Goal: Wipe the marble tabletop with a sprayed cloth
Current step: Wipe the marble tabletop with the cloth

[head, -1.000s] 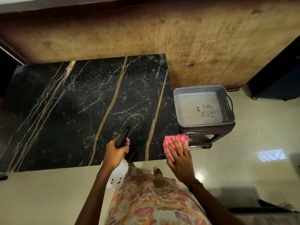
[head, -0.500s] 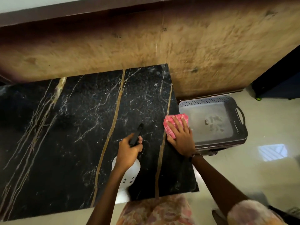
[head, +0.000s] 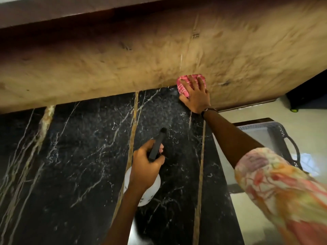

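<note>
The black marble tabletop (head: 79, 165) with gold and white veins fills the lower left of the head view. My right hand (head: 195, 95) lies flat, fingers spread, on a folded pink cloth (head: 182, 85) at the table's far right corner, against the tan wall. My left hand (head: 146, 167) holds a white spray bottle (head: 150, 193) with a black nozzle (head: 157, 144) above the middle of the table, the nozzle pointing away from me.
A tan textured wall (head: 141, 59) rises directly behind the table. A grey plastic basket (head: 276, 137) with handles stands on a dark stool to the right of the table, partly hidden by my right arm. Pale floor tiles (head: 300, 110) lie beyond.
My right hand has slid the pink cloth from the table's near right edge along that edge to the far corner by the wall. The view has moved in over the table.
</note>
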Demonstrator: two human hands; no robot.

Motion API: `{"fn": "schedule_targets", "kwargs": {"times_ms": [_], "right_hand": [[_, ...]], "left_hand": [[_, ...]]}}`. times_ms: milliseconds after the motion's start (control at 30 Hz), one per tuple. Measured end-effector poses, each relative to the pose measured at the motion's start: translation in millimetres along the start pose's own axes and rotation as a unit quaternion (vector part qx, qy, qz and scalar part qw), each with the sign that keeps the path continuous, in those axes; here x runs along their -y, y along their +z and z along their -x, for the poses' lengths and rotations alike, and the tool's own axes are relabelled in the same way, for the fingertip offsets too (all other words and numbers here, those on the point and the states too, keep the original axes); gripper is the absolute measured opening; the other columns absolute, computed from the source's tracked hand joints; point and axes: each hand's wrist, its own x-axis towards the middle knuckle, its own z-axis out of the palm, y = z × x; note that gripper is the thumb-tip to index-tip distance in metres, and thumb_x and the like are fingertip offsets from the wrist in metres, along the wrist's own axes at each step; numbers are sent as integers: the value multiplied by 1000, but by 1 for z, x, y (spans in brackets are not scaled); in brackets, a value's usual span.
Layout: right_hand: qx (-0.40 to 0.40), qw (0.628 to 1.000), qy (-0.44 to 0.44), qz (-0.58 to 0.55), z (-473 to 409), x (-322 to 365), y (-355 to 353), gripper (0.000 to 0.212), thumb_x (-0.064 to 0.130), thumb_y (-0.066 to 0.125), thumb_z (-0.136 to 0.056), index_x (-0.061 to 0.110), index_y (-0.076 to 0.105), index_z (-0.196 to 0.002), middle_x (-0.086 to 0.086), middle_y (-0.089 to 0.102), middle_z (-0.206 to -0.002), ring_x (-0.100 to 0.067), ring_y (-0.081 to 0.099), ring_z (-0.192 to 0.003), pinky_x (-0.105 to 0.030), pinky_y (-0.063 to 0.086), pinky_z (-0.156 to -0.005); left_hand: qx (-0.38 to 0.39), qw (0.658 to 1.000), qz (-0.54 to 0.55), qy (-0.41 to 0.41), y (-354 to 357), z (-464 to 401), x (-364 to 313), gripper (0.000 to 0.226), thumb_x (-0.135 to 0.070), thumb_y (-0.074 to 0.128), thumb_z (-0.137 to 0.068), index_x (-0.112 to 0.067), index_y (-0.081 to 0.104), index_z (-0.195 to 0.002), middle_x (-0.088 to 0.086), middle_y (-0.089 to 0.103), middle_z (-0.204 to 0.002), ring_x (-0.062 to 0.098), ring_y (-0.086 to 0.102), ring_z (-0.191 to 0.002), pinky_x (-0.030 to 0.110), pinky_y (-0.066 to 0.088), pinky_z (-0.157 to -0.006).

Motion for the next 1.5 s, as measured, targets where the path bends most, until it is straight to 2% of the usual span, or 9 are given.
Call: {"fn": "schedule_targets", "kwargs": {"times_ms": [267,433,567,700,867,1000,1067,1200,1500], "right_hand": [[-29,988,144,-37,-34,25,-3,65,50,38,-96,19,20,-150,-14,27,-152,-38,31,-133,-46,31,-108],[-102,969,224,-30,8,41,14,69,54,34,-96,19,12,-152,-14,17,-158,-38,21,-141,-55,29,-110],[-74,973,217,16,10,53,22,66,52,28,-98,26,1,-152,-10,-1,-162,-38,3,-146,-63,10,-113],[-39,990,130,47,0,79,27,63,53,22,-99,28,-3,-152,-6,-7,-161,-36,-8,-146,-66,-4,-111],[49,994,-93,-21,3,157,42,58,56,19,-99,36,2,-151,2,-5,-162,-29,-11,-147,-61,-16,-109],[53,971,-232,11,-2,133,30,59,57,26,-98,34,12,-151,8,10,-161,-22,6,-147,-60,6,-114],[16,976,-215,39,-7,107,22,67,63,30,-92,30,21,-150,6,22,-158,-24,19,-143,-59,20,-110],[6,988,-150,25,-12,109,22,78,68,39,-85,25,27,-149,1,24,-158,-29,17,-144,-61,13,-112],[-26,978,-204,22,-10,272,76,74,63,48,-88,27,27,-149,0,29,-156,-29,17,-145,-59,6,-115]], "left_hand": [[3,1000,25,-16,-17,-4,7,24,14,57,-76,-7,62,-86,17,61,-83,34,55,-75,42,47,-68],[-3,999,29,-14,-26,-3,8,24,15,57,-75,-7,61,-83,26,58,-81,45,48,-70,47,45,-62],[-10,999,35,-29,-32,-2,9,23,15,55,-74,-7,59,-82,29,52,-71,30,36,-53,38,36,-54],[-27,998,39,-47,-37,4,12,24,15,54,-74,-6,59,-83,5,47,-58,18,33,-46,29,32,-48],[-74,993,65,-60,-46,16,18,25,15,53,-76,-7,61,-85,6,54,-69,8,40,-45,18,36,-47],[-107,989,78,-72,-61,26,25,28,14,54,-77,-12,64,-79,-5,53,-55,9,42,-45,18,37,-46],[-119,987,81,-70,-74,29,26,28,14,54,-77,-12,64,-77,-6,55,-56,8,43,-45,20,37,-46],[-145,983,83,-72,-109,27,31,29,15,54,-76,-11,65,-81,6,60,-72,14,47,-55,23,37,-52],[-169,976,103,-87,-222,18,64,31,13,54,-76,-15,64,-81,2,61,-73,9,49,-55,20,38,-52]]}}
